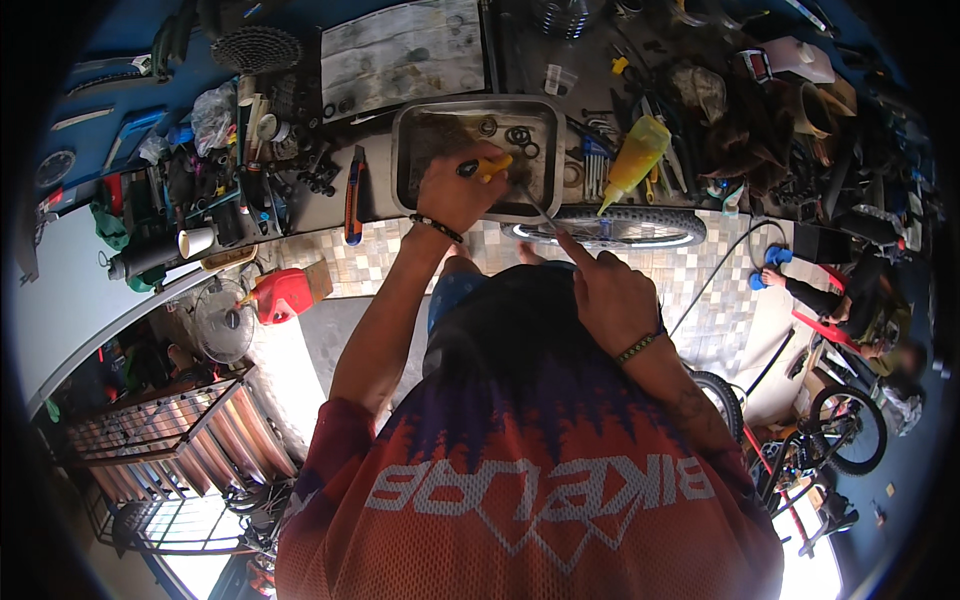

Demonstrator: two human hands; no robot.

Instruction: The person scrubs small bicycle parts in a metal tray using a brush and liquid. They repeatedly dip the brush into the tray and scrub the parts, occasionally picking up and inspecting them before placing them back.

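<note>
My left hand [455, 192] is closed around the yellow-and-black handle of a screwdriver [490, 166], held over a shallow metal tray [405, 160] on the workbench. The thin shaft slants down to the right, past the tray's near rim. My right hand [612, 292] is lower, seen from the back. Its index finger stretches toward the shaft's tip and the other fingers are curled, with the palm hidden. Several dark rings and small round parts [518, 135] lie in the greasy tray.
A bicycle wheel with tyre [620, 228] lies at the bench edge beside a yellow squeeze bottle [635, 160]. An orange-and-black knife [352, 195], a sprocket cassette [257, 48] and cluttered tools fill the bench. Below are a red can [283, 293] and a fan [222, 320]. Another person [850, 300] crouches near a bicycle [848, 430].
</note>
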